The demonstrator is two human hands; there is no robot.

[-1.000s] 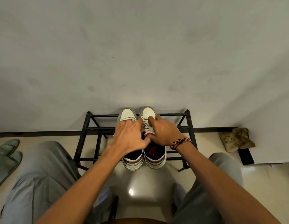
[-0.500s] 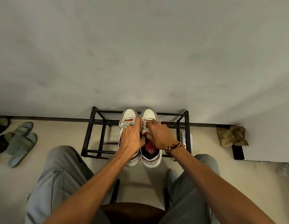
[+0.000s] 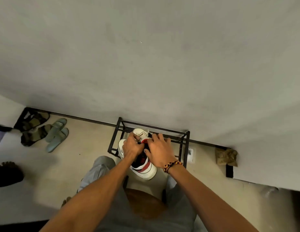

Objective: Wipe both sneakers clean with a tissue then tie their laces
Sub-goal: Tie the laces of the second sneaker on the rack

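Note:
Two white sneakers with red and dark trim sit on a black metal shoe rack (image 3: 186, 146) against the wall. The left sneaker (image 3: 121, 147) shows only its white side beside my left hand (image 3: 133, 146), whose curled fingers grip it near the laces. The right sneaker (image 3: 146, 169) lies at an angle, its heel sticking out past the rack's front bar toward me. My right hand (image 3: 158, 151) lies over its collar with the fingers spread along its far side and the thumb hooked at the opening. No tissue is visible.
Green slides (image 3: 57, 134) and dark sandals (image 3: 34, 129) lie on the floor at the left. A crumpled brown cloth (image 3: 226, 156) sits by the wall at the right. A brown wooden stool (image 3: 146, 203) is between my knees. Another person's foot (image 3: 6, 171) is at the far left.
The view has pulled back and swung left. Both hands stayed on the sneakers, and the right sneaker has come forward off the rack's front bar, now at an angle.

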